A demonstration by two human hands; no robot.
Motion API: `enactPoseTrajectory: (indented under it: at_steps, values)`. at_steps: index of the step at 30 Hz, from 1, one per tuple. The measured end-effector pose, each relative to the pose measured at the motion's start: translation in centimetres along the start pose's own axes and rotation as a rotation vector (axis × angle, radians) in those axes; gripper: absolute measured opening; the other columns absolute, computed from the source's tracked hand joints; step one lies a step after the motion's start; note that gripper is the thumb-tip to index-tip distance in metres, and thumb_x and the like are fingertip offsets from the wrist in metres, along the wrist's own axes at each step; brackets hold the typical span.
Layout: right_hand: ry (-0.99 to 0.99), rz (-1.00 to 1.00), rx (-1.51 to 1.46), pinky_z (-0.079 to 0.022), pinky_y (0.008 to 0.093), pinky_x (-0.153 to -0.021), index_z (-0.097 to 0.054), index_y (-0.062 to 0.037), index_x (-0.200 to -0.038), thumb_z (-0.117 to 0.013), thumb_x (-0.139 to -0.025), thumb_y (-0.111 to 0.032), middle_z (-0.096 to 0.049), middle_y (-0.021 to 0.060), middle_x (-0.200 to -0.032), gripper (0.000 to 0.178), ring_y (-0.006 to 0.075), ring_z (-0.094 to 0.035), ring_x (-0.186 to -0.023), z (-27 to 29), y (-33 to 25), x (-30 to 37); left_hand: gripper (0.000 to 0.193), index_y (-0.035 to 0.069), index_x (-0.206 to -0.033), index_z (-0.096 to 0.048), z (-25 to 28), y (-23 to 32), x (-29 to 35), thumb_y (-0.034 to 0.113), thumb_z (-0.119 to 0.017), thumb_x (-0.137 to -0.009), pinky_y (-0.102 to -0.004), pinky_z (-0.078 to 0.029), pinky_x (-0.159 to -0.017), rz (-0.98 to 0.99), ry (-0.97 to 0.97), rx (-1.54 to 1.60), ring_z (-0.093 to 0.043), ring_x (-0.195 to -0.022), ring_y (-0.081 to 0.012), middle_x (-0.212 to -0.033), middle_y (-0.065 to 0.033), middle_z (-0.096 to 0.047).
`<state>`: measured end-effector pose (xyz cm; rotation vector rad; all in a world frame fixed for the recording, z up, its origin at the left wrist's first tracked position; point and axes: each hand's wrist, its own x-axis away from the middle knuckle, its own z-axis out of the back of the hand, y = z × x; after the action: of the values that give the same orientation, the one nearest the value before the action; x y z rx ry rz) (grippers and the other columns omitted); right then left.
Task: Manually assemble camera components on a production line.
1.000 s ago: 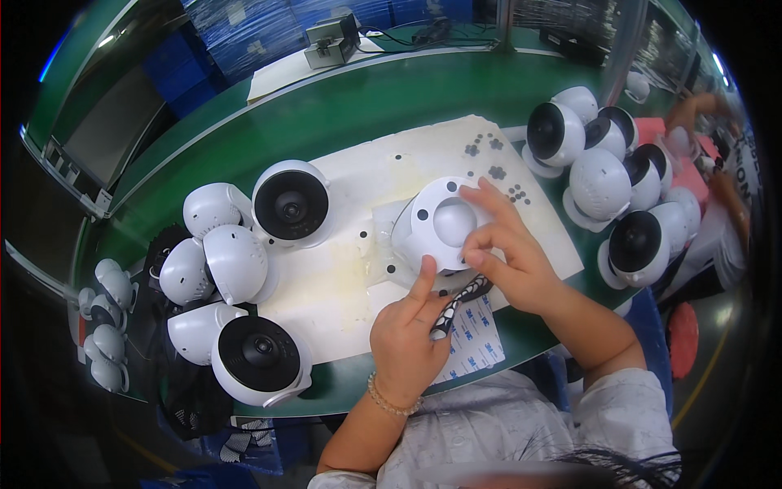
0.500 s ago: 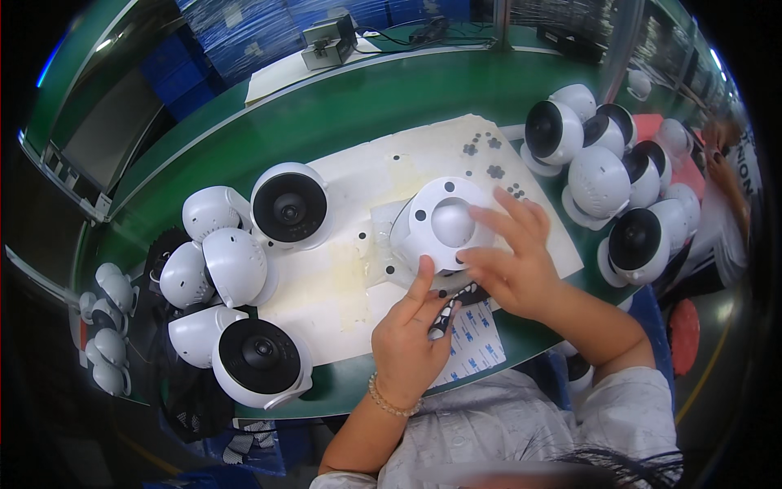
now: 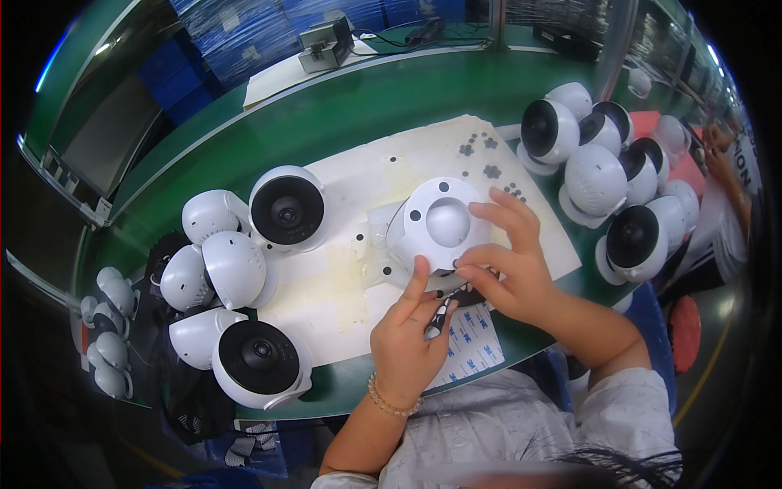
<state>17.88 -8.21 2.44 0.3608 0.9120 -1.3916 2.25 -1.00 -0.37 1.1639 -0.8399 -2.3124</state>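
A white round camera base (image 3: pixel 415 244) faces up in front of me, with a round hollow in its middle and small dark round pads on its ring. My left hand (image 3: pixel 407 342) is closed around a black strip with white patches (image 3: pixel 438 320), and its raised index fingertip touches the base's near edge. My right hand (image 3: pixel 513 269) lies over the base's right side with fingers spread. One of its fingertips presses at the dark pad (image 3: pixel 456 263) on the lower right of the ring. The strip's far end runs partly behind my fingers.
White cameras with black fronts (image 3: pixel 287 210) cluster at the left; more (image 3: pixel 635 236) stand at the right. A pale worn board (image 3: pixel 326 326) lies under the work, with a printed backing sheet (image 3: pixel 472 346) at the near edge. A metal box (image 3: pixel 324 49) sits at the back. Another person's hand (image 3: pixel 717 151) shows far right.
My right fingers have come down and in onto the base's lower-right pad. The left hand has barely moved and keeps hold of the strip.
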Motion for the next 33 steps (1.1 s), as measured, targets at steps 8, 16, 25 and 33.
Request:
enactPoseTrajectory:
  at_steps: [8,16,25,33]
  values:
    - [-0.090,-0.157,-0.392,-0.023,0.0423,-0.101,-0.059,-0.0081,-0.080,-0.062,-0.076,-0.013,-0.043,0.0123,-0.125,0.007,0.0351,-0.028,-0.125,0.1,0.8,-1.1,0.012,-0.002,-0.078,-0.064,0.1,-0.2,0.1,0.004,-0.069,-0.069,-0.0273,-0.049,-0.059,0.001,-0.018,-0.014,-0.063,-0.066,-0.0216,-0.126,-0.0095,-0.049]
    - [-0.208,-0.148,-0.341,-0.025,0.0433,-0.100,-0.055,-0.0059,-0.079,-0.056,-0.081,-0.015,-0.046,0.0124,-0.123,0.009,0.0360,-0.027,-0.126,-0.2,1.0,-1.9,0.012,-0.004,-0.081,-0.063,0.4,0.3,0.0,0.003,-0.067,-0.072,-0.0270,-0.048,-0.073,0.107,-0.100,-0.001,-0.062,-0.090,-0.0251,-0.126,-0.0190,-0.046]
    - [-0.252,-0.169,-0.367,-0.020,0.0431,-0.102,-0.056,-0.0090,-0.081,-0.056,-0.082,-0.015,-0.046,0.0105,-0.124,0.006,0.0343,-0.026,-0.128,0.1,1.1,-1.7,0.020,-0.001,-0.082,-0.065,0.1,-0.5,0.1,0.000,-0.068,-0.063,-0.0268,-0.048,-0.059,0.010,-0.044,-0.030,-0.062,-0.066,-0.0207,-0.127,-0.0099,-0.048]
    - [-0.250,-0.157,-0.344,-0.021,0.0434,-0.102,-0.056,-0.0081,-0.081,-0.057,-0.082,-0.014,-0.047,0.0108,-0.123,0.006,0.0344,-0.027,-0.127,0.1,1.0,-1.8,0.020,-0.001,-0.083,-0.065,0.1,-0.6,0.1,0.000,-0.068,-0.063,-0.0270,-0.048,-0.058,0.001,-0.041,-0.041,-0.061,-0.064,-0.0209,-0.127,-0.0099,-0.048]
